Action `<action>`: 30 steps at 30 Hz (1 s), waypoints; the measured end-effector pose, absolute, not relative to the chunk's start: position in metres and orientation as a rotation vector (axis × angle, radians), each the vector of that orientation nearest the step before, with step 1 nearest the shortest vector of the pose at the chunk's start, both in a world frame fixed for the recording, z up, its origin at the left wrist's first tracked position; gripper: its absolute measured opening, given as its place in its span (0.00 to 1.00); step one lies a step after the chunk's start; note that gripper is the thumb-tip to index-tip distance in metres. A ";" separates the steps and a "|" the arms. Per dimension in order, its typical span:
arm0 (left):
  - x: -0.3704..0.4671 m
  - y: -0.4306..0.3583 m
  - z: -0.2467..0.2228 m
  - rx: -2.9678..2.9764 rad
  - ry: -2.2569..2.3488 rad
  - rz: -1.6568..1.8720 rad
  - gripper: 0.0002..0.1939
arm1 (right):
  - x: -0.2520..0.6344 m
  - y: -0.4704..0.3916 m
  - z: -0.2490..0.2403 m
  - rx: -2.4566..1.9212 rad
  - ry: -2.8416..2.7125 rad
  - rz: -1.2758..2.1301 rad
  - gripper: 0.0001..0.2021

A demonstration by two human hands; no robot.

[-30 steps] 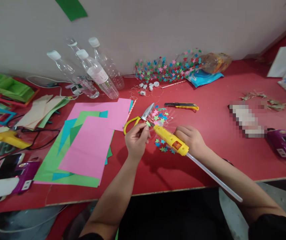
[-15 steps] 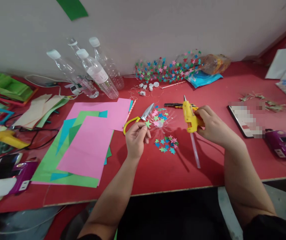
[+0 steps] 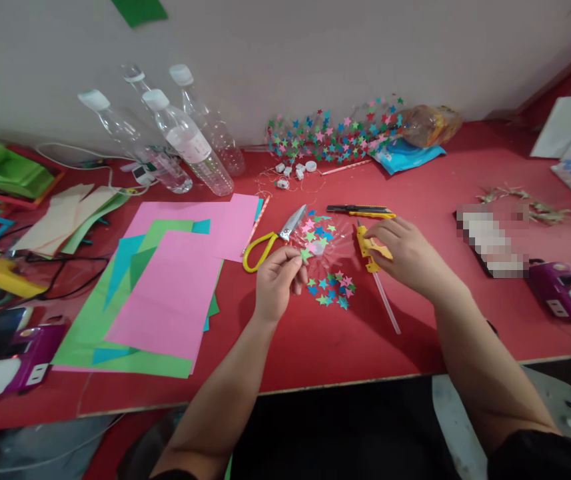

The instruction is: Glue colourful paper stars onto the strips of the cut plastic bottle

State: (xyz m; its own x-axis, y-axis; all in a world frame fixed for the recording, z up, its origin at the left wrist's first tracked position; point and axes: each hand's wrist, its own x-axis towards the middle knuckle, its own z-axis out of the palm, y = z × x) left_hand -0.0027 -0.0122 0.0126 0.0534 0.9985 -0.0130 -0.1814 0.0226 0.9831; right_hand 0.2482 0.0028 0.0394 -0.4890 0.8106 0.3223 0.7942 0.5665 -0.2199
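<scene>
My left hand (image 3: 278,283) pinches a small green paper star (image 3: 306,255) between thumb and fingertips. A yellow glue gun (image 3: 366,248) with a clear glue stick in its back lies on the red table. Over its handle is my right hand (image 3: 408,257), the fingers loosely stretched and no longer wrapped round it. Between my hands are a clear plastic piece (image 3: 335,243) with coloured stars on it and a loose pile of paper stars (image 3: 332,291). Yellow-handled scissors (image 3: 260,252) lie beside my left hand. A box cutter (image 3: 360,211) rests beyond the glue gun.
Sheets of coloured paper (image 3: 165,293) lie on the left. Several plastic bottles (image 3: 192,143) stand behind them. A star-covered clear bottle (image 3: 335,137) lies by the wall near a blue packet (image 3: 405,159). On the right are a phone (image 3: 490,243) and a purple power socket (image 3: 562,287).
My right hand has lowered the glue gun to the table and loosened its fingers from the handle. My left hand still holds the green star, slightly lower and to the right.
</scene>
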 end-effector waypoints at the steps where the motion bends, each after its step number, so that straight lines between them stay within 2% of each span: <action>1: -0.002 -0.012 0.013 1.058 1.025 1.216 0.07 | 0.237 0.000 0.047 -1.172 -2.402 0.075 0.07; 5: -0.001 -0.014 0.017 0.957 0.969 1.117 0.08 | 0.196 -0.006 0.061 -0.840 -2.425 -0.011 0.06; 11: 0.001 -0.015 0.026 0.854 0.946 1.015 0.08 | 0.180 0.000 0.056 -0.702 -2.469 -0.212 0.05; 16: -0.001 -0.017 0.027 0.837 0.945 0.960 0.10 | 0.185 0.004 0.057 -0.665 -2.493 -0.214 0.05; 19: -0.002 -0.022 0.029 0.947 1.014 0.966 0.11 | 0.193 0.006 0.064 -0.724 -2.433 -0.099 0.05; 25: 0.003 -0.032 0.031 1.612 1.374 1.068 0.08 | 0.211 0.016 0.075 -1.095 -2.341 0.428 0.04; 30: 0.006 -0.031 0.026 1.852 1.498 1.053 0.12 | 0.203 0.018 0.057 -1.066 -2.424 0.531 0.06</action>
